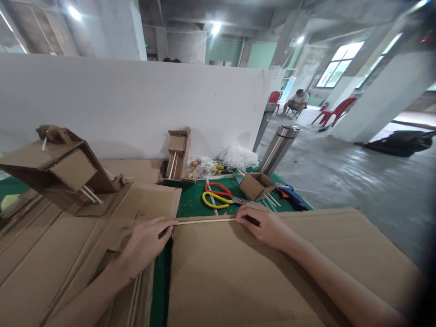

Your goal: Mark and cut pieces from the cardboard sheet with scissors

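Observation:
A thin wooden stick [204,220] lies along the far edge of a large cardboard sheet [238,272]. My left hand [146,243] pinches its left end, fingers closed on it. My right hand [264,225] presses the stick's right end against the cardboard, and a dark pen-like thing shows under its fingers. Both forearms stretch over the cardboard. Red and yellow scissors [218,195] lie just beyond the stick on the green mat [194,202].
A small cardboard box [258,185], a blue glue gun [289,193], a steel flask [279,149], white string [238,157] and cardboard models [64,170] [179,154] stand before a white partition [136,104]. A person sits far off by red chairs.

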`<state>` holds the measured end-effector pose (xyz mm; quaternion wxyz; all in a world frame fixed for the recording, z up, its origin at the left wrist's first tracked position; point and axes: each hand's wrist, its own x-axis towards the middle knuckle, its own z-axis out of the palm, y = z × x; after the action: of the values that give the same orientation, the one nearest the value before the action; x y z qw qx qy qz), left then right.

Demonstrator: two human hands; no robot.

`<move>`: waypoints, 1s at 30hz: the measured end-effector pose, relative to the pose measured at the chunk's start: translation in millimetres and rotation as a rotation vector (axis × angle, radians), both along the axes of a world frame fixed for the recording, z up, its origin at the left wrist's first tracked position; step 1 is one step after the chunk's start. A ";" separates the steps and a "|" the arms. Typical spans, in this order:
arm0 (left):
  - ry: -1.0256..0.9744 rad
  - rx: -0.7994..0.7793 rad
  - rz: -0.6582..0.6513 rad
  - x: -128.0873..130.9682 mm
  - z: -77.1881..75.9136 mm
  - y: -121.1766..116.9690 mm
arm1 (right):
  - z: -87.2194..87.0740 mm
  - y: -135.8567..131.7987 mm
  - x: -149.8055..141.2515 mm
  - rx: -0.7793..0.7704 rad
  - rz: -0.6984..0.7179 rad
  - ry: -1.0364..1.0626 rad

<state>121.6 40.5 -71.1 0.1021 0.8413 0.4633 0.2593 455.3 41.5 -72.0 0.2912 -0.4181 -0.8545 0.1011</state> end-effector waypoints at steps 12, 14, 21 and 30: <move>0.089 0.013 0.061 4.4 -6.0 -1.3 | -1.4 1.0 -0.1 -0.027 -0.003 0.000; 0.088 0.019 0.077 5.2 -7.7 -1.1 | -1.5 1.1 -0.1 -0.028 -0.005 0.002; 0.076 0.016 0.074 6.1 -7.3 -0.8 | -0.7 1.4 -0.2 -0.026 -0.002 0.010; 0.068 0.017 0.082 5.4 -10.8 -1.0 | 0.2 0.5 -0.6 -0.062 -0.020 0.033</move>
<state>127.1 39.5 -81.9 0.0683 0.8307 0.4984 0.2383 454.7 41.9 -71.8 0.2929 -0.4336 -0.8419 0.1317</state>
